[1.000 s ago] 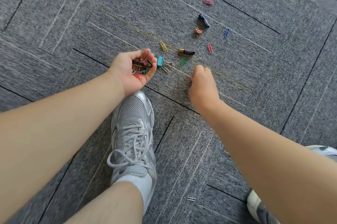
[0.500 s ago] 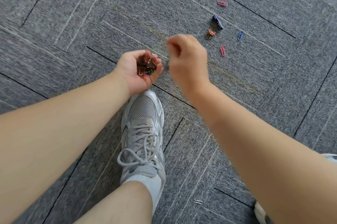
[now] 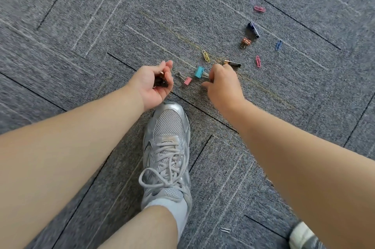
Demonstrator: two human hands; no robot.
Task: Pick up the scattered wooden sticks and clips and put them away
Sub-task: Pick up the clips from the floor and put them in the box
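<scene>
Cupped left hand (image 3: 154, 86) cradles a dark heap of metal clips (image 3: 161, 83). At its three o'clock, a small pink binder clip (image 3: 187, 80) lies on ribbed grey carpet (image 3: 81, 25). Right hand (image 3: 222, 84) curls fingers at the boxy teal binder clip (image 3: 199, 72)'s wire handles; grip unclear.

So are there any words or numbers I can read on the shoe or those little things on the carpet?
No text here can be read.
Black cylinder with a gold end: any print is too blurred to read.
Dark blue-black cylinder: pale marks, too small to read.
Silver mesh sneaker: no logo or word shows.
</scene>
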